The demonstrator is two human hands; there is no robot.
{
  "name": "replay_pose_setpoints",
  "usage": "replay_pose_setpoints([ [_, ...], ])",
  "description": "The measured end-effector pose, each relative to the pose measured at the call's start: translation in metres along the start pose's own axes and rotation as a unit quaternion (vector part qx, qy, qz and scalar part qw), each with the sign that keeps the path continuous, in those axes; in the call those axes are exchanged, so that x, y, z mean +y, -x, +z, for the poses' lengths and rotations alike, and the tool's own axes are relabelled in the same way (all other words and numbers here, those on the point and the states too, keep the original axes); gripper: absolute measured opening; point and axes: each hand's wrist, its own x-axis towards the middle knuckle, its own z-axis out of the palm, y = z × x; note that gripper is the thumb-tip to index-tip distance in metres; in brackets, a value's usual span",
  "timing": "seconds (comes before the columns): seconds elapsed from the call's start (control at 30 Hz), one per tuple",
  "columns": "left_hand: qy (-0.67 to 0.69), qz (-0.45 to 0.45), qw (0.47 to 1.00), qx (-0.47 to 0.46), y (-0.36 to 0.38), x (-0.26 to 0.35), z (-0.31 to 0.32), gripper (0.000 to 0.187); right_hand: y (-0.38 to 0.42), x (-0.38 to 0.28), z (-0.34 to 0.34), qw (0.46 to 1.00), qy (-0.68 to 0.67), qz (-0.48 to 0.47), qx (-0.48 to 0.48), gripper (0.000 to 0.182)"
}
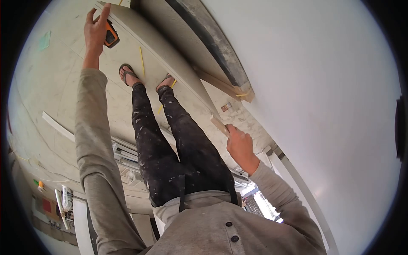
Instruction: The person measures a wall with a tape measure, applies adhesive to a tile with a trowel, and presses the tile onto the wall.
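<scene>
My left hand (97,26) is at the upper left, its fingers apart at the far end of a long pale board (165,61). Fingertips appear to touch the board's edge. Beside that hand is an orange and black tool (111,35); whether it touches the palm is hard to tell. My right hand (241,146), at centre right, is closed around a short, flat, light wooden piece (219,126). The tip of this piece lies close to the board's near end.
My sandalled feet (128,75) stand beside the board on a pale floor (55,85) with thin yellow strips. A large smooth white surface (323,106) fills the right. White strips (125,155) lie behind my legs, and assorted items (63,202) are at the lower left.
</scene>
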Motion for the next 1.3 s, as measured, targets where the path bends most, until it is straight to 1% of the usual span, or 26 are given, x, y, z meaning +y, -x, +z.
replay_pose_setpoints([
  [0.07,0.015,-0.001,1.0,-0.004,0.004,-0.001,-0.004,0.09,0.005,-0.006,0.008,1.0,0.0,0.009,-0.002,0.034],
  [0.13,0.059,-0.01,0.998,-0.03,0.006,-0.004,-0.006,0.09,0.012,-0.006,0.022,0.997,-0.06,0.01,0.056,0.037],
  [0.17,0.078,-0.003,0.996,-0.034,0.005,-0.006,-0.005,0.091,0.013,0.0,0.03,0.994,-0.084,0.006,0.069,0.04],
  [0.3,0.035,0.007,0.999,-0.024,0.001,-0.005,-0.004,0.092,0.014,0.006,0.037,0.992,-0.091,0.016,0.09,0.036],
  [0.37,0.052,0.012,0.998,-0.025,0.003,-0.006,-0.001,0.092,0.009,0.002,0.02,0.997,-0.032,0.018,0.068,0.031],
  [0.4,0.069,0.02,0.997,-0.016,0.002,0.0,0.003,0.093,0.004,-0.001,0.01,0.996,-0.035,0.024,0.073,0.031],
  [0.43,0.071,0.002,0.997,-0.026,0.011,0.013,0.004,0.093,-0.001,-0.006,0.0,0.999,-0.001,0.028,0.039,0.029],
  [0.47,0.07,0.01,0.997,-0.036,0.014,0.018,0.003,0.093,-0.004,-0.009,-0.005,0.999,0.03,0.033,0.003,0.027],
  [0.5,0.072,0.008,0.997,-0.029,0.014,0.022,0.003,0.091,-0.005,-0.009,-0.005,0.999,0.035,0.021,0.02,0.026],
  [0.53,0.074,0.004,0.997,-0.021,0.013,0.024,0.004,0.089,-0.007,-0.008,-0.002,0.999,0.027,0.03,0.025,0.026],
  [0.57,0.048,-0.012,0.999,-0.007,0.014,0.024,0.005,0.09,-0.008,-0.005,0.002,0.999,0.017,0.021,0.045,0.025],
  [0.63,0.064,-0.011,0.998,-0.022,0.019,0.022,0.011,0.091,0.0,-0.004,0.012,0.998,0.004,0.017,0.059,0.024],
  [0.67,0.082,-0.008,0.996,-0.023,0.018,0.021,0.012,0.091,-0.001,-0.007,0.015,0.996,0.002,0.019,0.084,0.022],
  [0.7,0.029,0.014,0.999,-0.019,0.016,0.02,0.012,0.091,-0.007,-0.01,0.017,0.993,0.0,0.018,0.113,0.02],
  [0.73,0.029,0.021,0.999,-0.017,0.009,0.023,0.008,0.091,-0.012,-0.016,0.016,0.993,-0.003,0.016,0.12,0.02],
  [0.8,0.061,0.019,0.997,-0.037,0.012,0.02,0.009,0.092,-0.011,-0.023,0.019,0.99,0.046,0.039,0.124,0.019],
  [0.83,0.088,-0.001,0.995,-0.044,0.015,0.024,0.012,0.093,-0.007,-0.023,0.024,0.991,0.043,0.048,0.117,0.019],
  [0.93,0.09,-0.003,0.995,-0.047,0.009,0.025,0.018,0.095,-0.02,-0.014,0.016,0.99,0.037,0.07,0.113,0.018],
  [1.0,0.086,-0.01,0.994,-0.061,0.014,0.029,0.019,0.096,-0.023,0.009,0.007,0.992,0.016,0.015,0.123,0.018],
  [1.03,0.086,-0.018,0.994,-0.071,0.016,0.034,0.018,0.096,-0.022,0.015,0.001,0.992,0.016,0.018,0.122,0.018],
  [1.1,0.09,-0.016,0.993,-0.078,0.013,0.043,0.016,0.096,-0.03,0.026,-0.015,0.995,-0.05,-0.027,0.087,0.017],
  [1.13,0.072,-0.011,0.995,-0.069,0.014,0.042,0.015,0.096,-0.031,0.03,-0.016,0.994,-0.052,-0.026,0.088,0.017],
  [1.2,0.048,-0.006,0.997,-0.061,0.015,0.033,0.021,0.096,-0.039,0.042,-0.007,0.988,-0.061,-0.082,0.116,0.017],
  [1.23,0.07,-0.006,0.996,-0.058,0.013,0.032,0.018,0.094,-0.034,0.035,-0.005,0.988,-0.065,-0.078,0.113,0.017],
  [1.3,0.091,-0.007,0.994,-0.053,0.011,0.025,0.018,0.092,-0.026,0.022,0.003,0.995,0.001,-0.04,0.087,0.02],
])
